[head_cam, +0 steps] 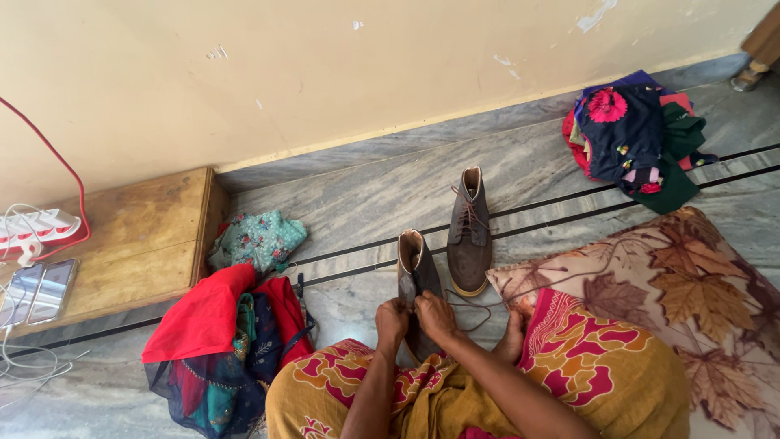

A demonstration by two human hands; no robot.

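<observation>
I see a grey-brown suede lace-up boot (416,280) standing upright on the marble floor (366,203) right in front of the person's lap, its open top with the tan lining toward the wall. Both hands are on it: my left hand (392,319) is closed on the boot's left side near the eyelets, and my right hand (435,313) is closed just beside it on the front, fingers curled and pinching what looks like the lace or the tongue; I cannot tell which. A loose brown lace (471,313) trails from the boot across the floor to the right. The matching second boot (470,236), laced, stands just beside and slightly farther toward the wall, on its tan sole, with no hand on it. A bare foot (512,340) shows right of the hands, under an orange and pink patterned garment (585,358). Further right lies a cushion with a leaf print (699,284). Left of the lap sits a heap of red and dark blue clothes (219,341), with a teal floral cloth (258,240) behind it. Near the wall at the right is another pile of dark and red clothes (634,134). At the left edge a low wooden bench (138,236) carries a white power strip (36,228) and two phones (36,293).
</observation>
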